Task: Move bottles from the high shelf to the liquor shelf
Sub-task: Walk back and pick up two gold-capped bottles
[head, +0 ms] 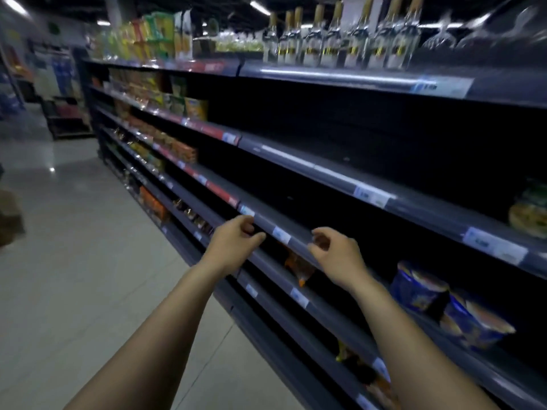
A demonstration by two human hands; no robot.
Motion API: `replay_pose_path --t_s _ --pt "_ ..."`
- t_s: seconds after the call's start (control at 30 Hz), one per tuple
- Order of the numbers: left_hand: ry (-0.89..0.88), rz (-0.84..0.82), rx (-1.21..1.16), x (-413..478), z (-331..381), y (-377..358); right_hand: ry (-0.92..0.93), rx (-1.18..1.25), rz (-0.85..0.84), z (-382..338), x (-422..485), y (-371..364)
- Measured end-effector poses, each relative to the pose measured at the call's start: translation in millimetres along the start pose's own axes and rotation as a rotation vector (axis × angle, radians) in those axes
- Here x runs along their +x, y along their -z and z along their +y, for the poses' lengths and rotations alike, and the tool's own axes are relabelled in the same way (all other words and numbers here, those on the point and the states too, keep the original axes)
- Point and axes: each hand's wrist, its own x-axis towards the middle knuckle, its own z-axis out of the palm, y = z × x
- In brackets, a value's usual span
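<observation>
Both arms reach forward, left hand (pixel 233 241) and right hand (pixel 334 255) loosely curled and holding nothing, hovering by a shelf edge (pixel 296 241). Blue bowl packs (pixel 420 288) sit low on the right. Up on the top shelf (pixel 340 75), clear bottles (pixel 343 39) with gold necks stand upright in a row, blurred.

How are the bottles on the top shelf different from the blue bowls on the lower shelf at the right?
The bottles are tall, narrow and clear, with gold tops; the blue bowls are short, wide and not see-through. The bottles stand upright in a close row; the bowls lie tilted, their lids facing the aisle. The bottles are high above both hands; the bowls sit lower than the right hand, to its right. Neither is touched by a hand.
</observation>
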Motion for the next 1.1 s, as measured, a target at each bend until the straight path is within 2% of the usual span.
replay_pose_path --t_s 0.2,0.33,0.67,0.83,1.1 --pt "-0.295 -0.033 -0.051 149.7 80.8 -7.1 0.117 -0.037 0.27 -53.8 122.1 55.8" --pt "-0.456 0.008 -0.098 220.2 133.5 -17.9 0.222 -0.069 0.451 -79.7 178.8 93.7" --pt "-0.789 0.142 -0.195 341.2 270.0 -11.2 0.389 -0.223 0.704 -125.2 263.2 201.2" --pt "-0.862 0.165 -0.259 376.4 333.3 -17.2 0.412 -0.389 0.897 -133.6 295.9 247.0" --pt "-0.844 0.08 -0.296 418.1 363.7 -54.3 0.321 -0.514 1.0 -130.2 334.8 266.5"
